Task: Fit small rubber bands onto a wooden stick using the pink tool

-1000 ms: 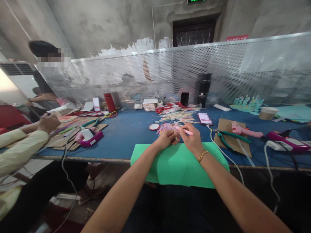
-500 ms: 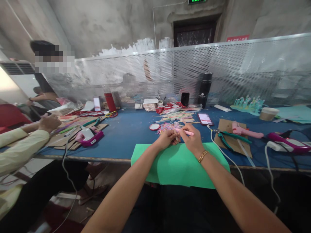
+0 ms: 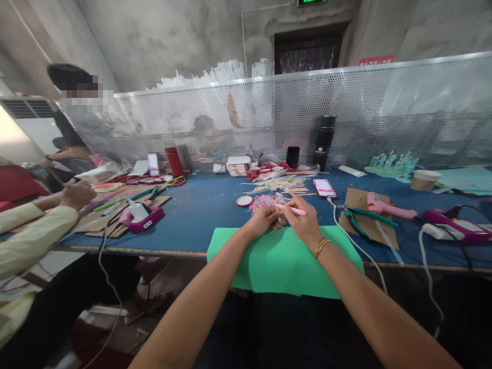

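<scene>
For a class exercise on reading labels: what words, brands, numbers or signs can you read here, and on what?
No text reads clearly.
Green lit sign: lettering cut off by the picture's top edge.
Red sign: pale characters, partly hidden, unreadable.
Black bottle: pale round mark over lettering too small to read.
Cabled phone: screen pixelated.
Pink pen-like tool in the right hand: no lettering visible.

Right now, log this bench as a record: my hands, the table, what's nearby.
Left hand: fingers curled; anything held too hidden to identify
Right hand: holding pink pen-shaped tool
Blue table: bright green sheet over near edge
Beyond hands: heap of thin multicoloured strands; round red-rimmed white dish
Right side: teal-handled pliers partly on brown cardboard
</scene>
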Demonstrator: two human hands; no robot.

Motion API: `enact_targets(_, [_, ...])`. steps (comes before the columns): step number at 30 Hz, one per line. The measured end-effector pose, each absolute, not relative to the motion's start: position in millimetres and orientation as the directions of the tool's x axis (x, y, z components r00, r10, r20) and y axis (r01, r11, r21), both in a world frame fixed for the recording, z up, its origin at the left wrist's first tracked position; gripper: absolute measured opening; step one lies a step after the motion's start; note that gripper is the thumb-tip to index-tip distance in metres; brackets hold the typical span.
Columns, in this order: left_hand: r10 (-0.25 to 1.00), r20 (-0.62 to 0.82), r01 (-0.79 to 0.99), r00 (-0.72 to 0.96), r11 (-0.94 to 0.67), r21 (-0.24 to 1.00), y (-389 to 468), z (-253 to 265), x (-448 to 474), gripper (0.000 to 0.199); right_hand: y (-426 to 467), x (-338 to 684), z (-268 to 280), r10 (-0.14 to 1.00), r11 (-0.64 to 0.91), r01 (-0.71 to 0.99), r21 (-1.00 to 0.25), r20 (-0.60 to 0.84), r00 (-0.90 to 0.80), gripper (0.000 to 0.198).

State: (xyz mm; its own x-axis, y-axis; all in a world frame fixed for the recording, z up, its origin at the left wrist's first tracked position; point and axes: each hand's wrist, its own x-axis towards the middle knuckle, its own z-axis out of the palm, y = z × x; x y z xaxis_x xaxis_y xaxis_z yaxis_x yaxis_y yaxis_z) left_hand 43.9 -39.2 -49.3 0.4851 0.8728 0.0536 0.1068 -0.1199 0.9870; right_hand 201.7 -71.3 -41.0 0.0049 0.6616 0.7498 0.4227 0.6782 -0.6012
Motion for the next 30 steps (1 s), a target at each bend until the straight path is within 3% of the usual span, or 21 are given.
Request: enact_targets(30, [0.878,0.05,0.117,0.476,-0.12,0.986,-37.5,-50.3,43.8,0.056,-70.2,202.6,-41.2,0.656,0.657,0.432,-0.618,0.751,0.078,0.015])
